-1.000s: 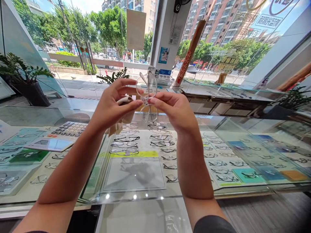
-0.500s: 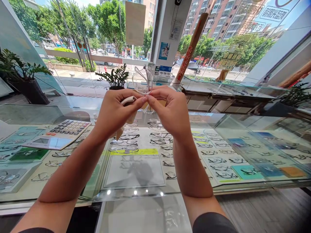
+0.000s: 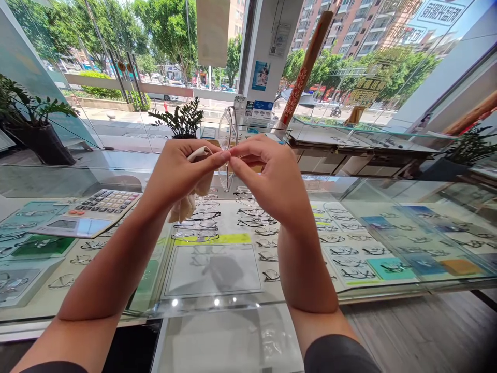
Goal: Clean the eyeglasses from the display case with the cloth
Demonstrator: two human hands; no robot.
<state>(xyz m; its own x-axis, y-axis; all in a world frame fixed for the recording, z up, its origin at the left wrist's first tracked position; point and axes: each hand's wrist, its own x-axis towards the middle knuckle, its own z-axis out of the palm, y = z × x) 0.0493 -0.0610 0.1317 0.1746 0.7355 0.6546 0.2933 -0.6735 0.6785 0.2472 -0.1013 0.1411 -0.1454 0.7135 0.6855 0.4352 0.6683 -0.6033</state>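
A pair of clear-rimmed eyeglasses [image 3: 227, 176] is held up in front of me above the glass counter, turned on end so one lens is above my fingertips and the other below. My left hand [image 3: 176, 173] pinches the middle of the frame between thumb and finger. Tucked in that same hand is a pale cloth [image 3: 183, 208], which hangs down below the palm. My right hand [image 3: 274, 181] is closed in a pinch at the same spot on the frame, its fingertips touching those of the left. The fingers partly hide the bridge.
Under the glass counter [image 3: 212, 269] lie rows of eyeglasses [image 3: 198, 225]. A calculator [image 3: 93, 212] rests on the left. Beyond stand a potted plant [image 3: 180, 119], a larger plant [image 3: 37, 124] at far left, and a second counter [image 3: 365, 150] before the windows.
The eyeglasses have been turned from a more face-on view to nearly edge-on, with the lower lens swinging down. Both hands stay together at the frame. The view has shifted slightly.
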